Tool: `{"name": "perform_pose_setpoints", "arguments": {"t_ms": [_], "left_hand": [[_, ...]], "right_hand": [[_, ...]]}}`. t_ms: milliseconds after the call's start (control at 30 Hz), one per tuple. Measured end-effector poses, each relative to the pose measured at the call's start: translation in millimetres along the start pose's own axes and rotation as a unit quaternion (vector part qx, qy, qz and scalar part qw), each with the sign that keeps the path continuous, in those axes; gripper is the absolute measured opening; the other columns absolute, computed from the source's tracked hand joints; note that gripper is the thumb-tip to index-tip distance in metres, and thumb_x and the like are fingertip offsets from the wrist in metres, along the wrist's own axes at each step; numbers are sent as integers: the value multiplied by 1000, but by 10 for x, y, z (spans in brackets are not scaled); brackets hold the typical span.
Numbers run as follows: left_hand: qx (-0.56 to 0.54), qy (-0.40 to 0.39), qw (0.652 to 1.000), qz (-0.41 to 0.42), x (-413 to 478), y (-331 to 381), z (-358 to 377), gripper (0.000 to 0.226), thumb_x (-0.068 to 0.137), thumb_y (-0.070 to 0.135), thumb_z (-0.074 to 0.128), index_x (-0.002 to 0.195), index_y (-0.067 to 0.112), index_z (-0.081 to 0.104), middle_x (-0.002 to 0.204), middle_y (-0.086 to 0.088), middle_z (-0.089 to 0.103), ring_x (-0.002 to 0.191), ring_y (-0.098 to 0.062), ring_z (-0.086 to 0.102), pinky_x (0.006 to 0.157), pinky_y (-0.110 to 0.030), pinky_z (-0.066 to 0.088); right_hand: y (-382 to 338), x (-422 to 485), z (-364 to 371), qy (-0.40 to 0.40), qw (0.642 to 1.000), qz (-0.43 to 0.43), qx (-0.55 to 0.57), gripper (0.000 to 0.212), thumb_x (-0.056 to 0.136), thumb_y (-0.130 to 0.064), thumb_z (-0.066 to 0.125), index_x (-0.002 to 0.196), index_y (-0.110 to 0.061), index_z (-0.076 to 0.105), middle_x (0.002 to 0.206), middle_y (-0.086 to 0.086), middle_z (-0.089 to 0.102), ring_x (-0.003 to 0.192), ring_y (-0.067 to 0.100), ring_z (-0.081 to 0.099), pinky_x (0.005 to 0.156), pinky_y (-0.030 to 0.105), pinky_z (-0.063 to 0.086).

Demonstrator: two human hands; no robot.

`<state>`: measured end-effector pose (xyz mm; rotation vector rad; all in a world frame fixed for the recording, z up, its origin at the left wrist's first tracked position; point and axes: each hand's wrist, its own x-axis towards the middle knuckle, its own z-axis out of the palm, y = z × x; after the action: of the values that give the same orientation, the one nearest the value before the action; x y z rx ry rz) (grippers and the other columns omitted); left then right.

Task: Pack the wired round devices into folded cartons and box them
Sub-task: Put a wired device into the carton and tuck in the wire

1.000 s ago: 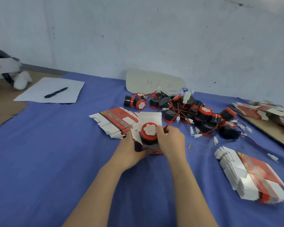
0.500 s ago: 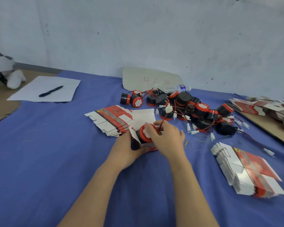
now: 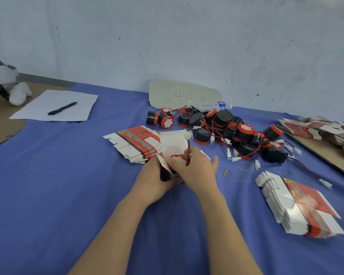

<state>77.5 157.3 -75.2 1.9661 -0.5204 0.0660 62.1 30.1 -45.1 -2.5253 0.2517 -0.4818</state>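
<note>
1. The wired round device (image 3: 178, 158) sits just above the middle of the frame, sunk most of the way into an opened carton (image 3: 173, 144). Only its red rim and white top show between the fingers.
2. The left hand (image 3: 156, 182) grips the carton's lower body, fingers curled round it. The right hand (image 3: 198, 173) is curled over the device's top, and its thumb and forefinger appear to pinch the red wire (image 3: 188, 147) where it leaves the device.
3. That wire rises to a white connector (image 3: 187, 135), which lies at the top edge of the carton's raised white flap.
4. Handling, as I judge it:
   - The device looks like hard plastic, rigid and fairly light, so it is best pressed on its flat top or held by the rim.
   - The wire is thin and limp and likely to snag, so it needs tucking in before the flap closes.
   - The carton is thin card that would crease easily, so hold it by the side walls without squeezing.
5. The device has a dark body, a red band and a white scalloped top. It matches the pile of devices (image 3: 232, 132) right of centre, whose wires are tangled.
6. One stack of flat cartons (image 3: 135, 142) lies just left of the hands and another (image 3: 298, 205) at lower right, both on the blue-covered surface (image 3: 48, 185).
</note>
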Motion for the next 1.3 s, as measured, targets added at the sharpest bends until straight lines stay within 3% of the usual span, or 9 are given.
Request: {"name": "perform_pose_setpoints", "arguments": {"t_ms": [267,333,433,600,767,900,1067,1200,1300], "left_hand": [[213,102,962,-136,-47,121,13,78,70,60,67,136,27,40,133,1,50,120,-24,46,98,-41,43],[169,170,969,-54,-94,226,24,89,74,43,71,145,22,23,141,-1,36,129,-23,34,106,-40,31],[167,193,958,131,-187,430,78,68,78,10,60,142,11,36,142,-5,39,130,-20,33,108,-38,30],[147,94,982,64,-266,642,378,44,100,21,34,142,12,35,142,1,41,133,-17,38,104,-23,33],[172,47,984,28,-243,611,425,72,89,58,6,141,18,35,138,2,45,125,-13,39,105,-27,35],[303,53,951,43,-202,516,385,38,100,33,28,131,23,48,130,7,51,117,-11,44,95,-22,36],[344,50,937,41,-187,503,361,35,98,31,41,132,26,42,132,7,47,118,-13,43,91,-22,36],[341,68,937,41,-200,517,380,30,98,29,40,127,25,43,127,7,49,113,-12,45,87,-21,36],[339,74,937,37,-209,518,387,25,98,27,38,122,23,45,122,6,51,108,-12,46,82,-20,33]], "right_hand": [[-45,2,30,-4,994,10,-105,30,88,-46,52,92,-18,62,107,1,52,111,24,41,99,39,29],[-66,5,6,-12,992,7,-125,30,92,-45,48,94,-20,65,102,0,51,109,23,41,95,37,28],[-64,-11,-57,-9,990,-4,-142,26,93,-28,45,70,-24,55,75,-7,39,97,20,38,82,32,23],[-45,17,-122,-24,994,23,-104,38,90,-12,44,56,-23,33,59,-7,35,84,17,35,75,32,22],[47,104,-171,8,984,84,158,28,93,-22,51,74,-4,62,64,6,56,65,20,49,66,38,47],[190,92,-273,126,947,119,269,29,96,-25,49,87,-9,71,51,-5,42,45,5,36,42,14,27],[155,84,-351,151,929,101,324,27,97,-27,52,86,-8,67,61,2,60,58,16,55,65,35,49],[149,58,-402,182,923,74,330,40,92,-17,60,130,-21,46,65,11,62,59,21,61,62,34,52],[90,30,-423,131,911,43,389,26,93,-11,57,118,-19,52,55,10,63,44,15,58,48,25,49]]}}
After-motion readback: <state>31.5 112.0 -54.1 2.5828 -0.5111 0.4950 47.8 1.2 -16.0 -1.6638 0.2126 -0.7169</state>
